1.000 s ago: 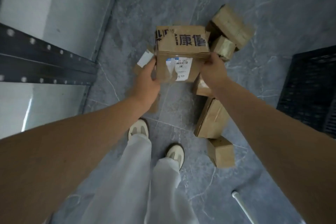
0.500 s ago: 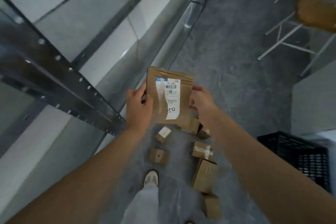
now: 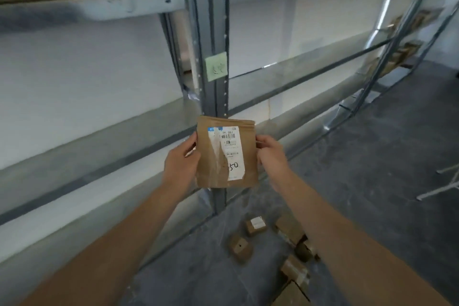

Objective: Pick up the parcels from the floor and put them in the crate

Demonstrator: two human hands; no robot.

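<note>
Gripping parcel (image 3: pixel 224 154) upright, both hands; label text blurred.

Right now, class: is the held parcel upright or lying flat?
Upright. The parcel stands on end between the left hand and right hand, label facing the camera.

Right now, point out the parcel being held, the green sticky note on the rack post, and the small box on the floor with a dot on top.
held parcel (image 3: pixel 223 171), head view, bare brown front.
green sticky note (image 3: pixel 216 66), head view, its centre.
dotted small box (image 3: pixel 240 247), head view, top face.
</note>
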